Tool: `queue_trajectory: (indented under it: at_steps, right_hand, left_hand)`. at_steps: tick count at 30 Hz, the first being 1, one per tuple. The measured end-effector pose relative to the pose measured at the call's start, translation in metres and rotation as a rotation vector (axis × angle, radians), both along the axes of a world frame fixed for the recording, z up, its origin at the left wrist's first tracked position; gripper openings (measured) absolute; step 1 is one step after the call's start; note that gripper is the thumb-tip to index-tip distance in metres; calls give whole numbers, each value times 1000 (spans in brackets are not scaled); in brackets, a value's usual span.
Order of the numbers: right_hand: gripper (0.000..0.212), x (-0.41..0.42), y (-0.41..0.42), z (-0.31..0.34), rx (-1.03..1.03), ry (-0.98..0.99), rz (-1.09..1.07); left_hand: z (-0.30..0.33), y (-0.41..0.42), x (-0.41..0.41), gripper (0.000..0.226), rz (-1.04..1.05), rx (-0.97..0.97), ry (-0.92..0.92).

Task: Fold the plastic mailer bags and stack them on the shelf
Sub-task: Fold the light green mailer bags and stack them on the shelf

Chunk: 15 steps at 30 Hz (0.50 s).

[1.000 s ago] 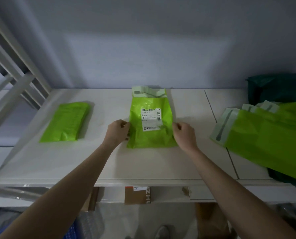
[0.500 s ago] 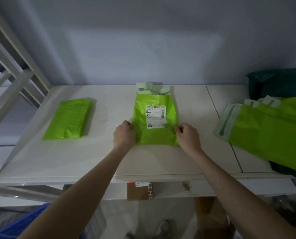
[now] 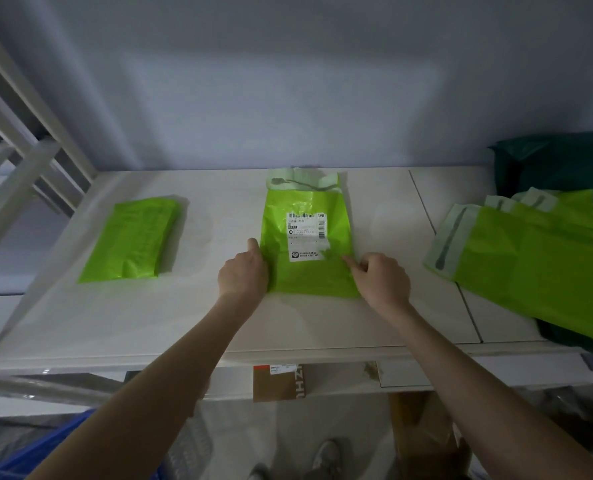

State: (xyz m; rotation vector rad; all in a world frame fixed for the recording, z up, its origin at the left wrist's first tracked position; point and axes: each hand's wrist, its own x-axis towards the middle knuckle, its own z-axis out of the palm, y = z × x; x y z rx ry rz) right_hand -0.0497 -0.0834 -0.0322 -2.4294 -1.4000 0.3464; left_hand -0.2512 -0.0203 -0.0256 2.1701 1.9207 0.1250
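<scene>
A: Left hand (image 3: 243, 271) is at the left edge of the green mailer bag (image 3: 309, 244), fingers curled onto it, thumb pointing up.

B: Folded bag (image 3: 132, 237) lies well to its left on the white shelf (image 3: 149, 323).

A: Centre bag lies flat, label up. Right hand (image 3: 381, 278) pinches its right edge.

B: Far right, a pile of green bags (image 3: 547, 258) waits unfolded.

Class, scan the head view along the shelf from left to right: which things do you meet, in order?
Folded green mailer → left hand → labelled green mailer → right hand → pile of unfolded green mailers.
</scene>
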Motion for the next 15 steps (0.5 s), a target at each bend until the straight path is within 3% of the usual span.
queue_trajectory:
  at_steps: [4, 7, 9, 15]
  right_hand:
    - [31, 2, 9, 4, 205, 57, -28]
    - [23, -2, 27, 5, 395, -23, 177]
    - [34, -9, 44, 9, 383, -62, 308]
    - [46, -22, 83, 8, 106, -120, 536]
  left_hand:
    - [5, 9, -3, 29, -53, 131, -57]
    - [2, 23, 4, 35, -305, 227, -75]
    - [1, 34, 12, 41, -406, 209, -69]
    - [-3, 59, 21, 53, -368, -7, 33]
